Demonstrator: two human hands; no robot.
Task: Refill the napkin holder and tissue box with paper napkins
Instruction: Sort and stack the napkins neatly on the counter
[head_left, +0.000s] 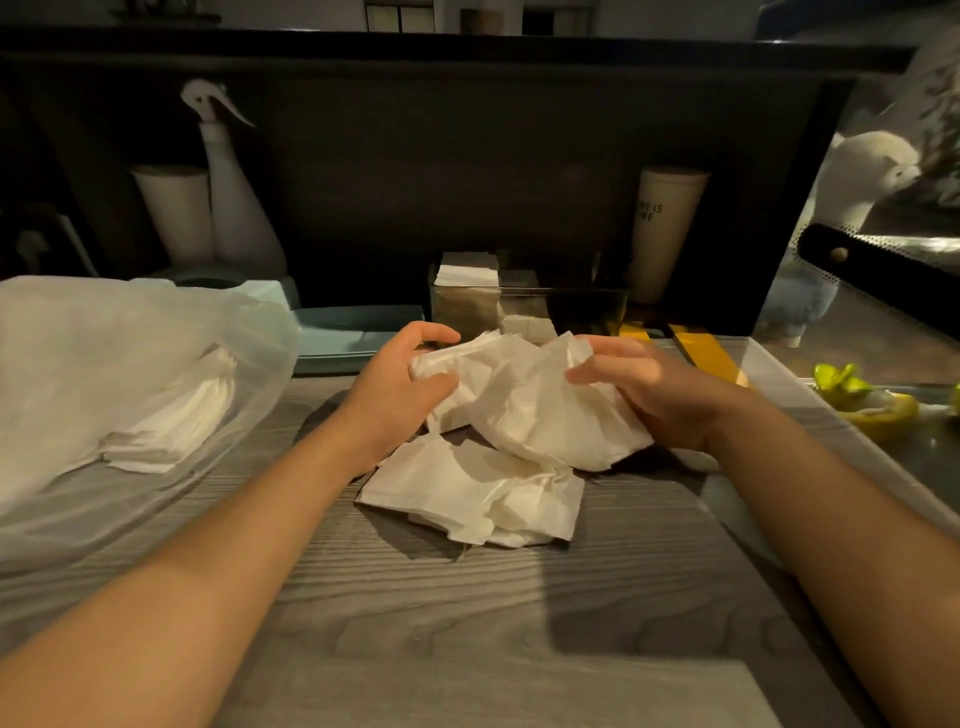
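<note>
while the left hand (410, 374) pinched one edge of the crumpled white paper napkin bundle (535, 405) and the right hand (654, 395) cupped its far side with fingers curled round it, both forearms reached forward, low over the grey wood-grain surface (467, 623). the bundle hung just in front of the clear rectangular napkin holder (519, 306), above more loose white napkins (478, 499). best squared and flattened first, i'd say, so the stack slides in clean.
</note>
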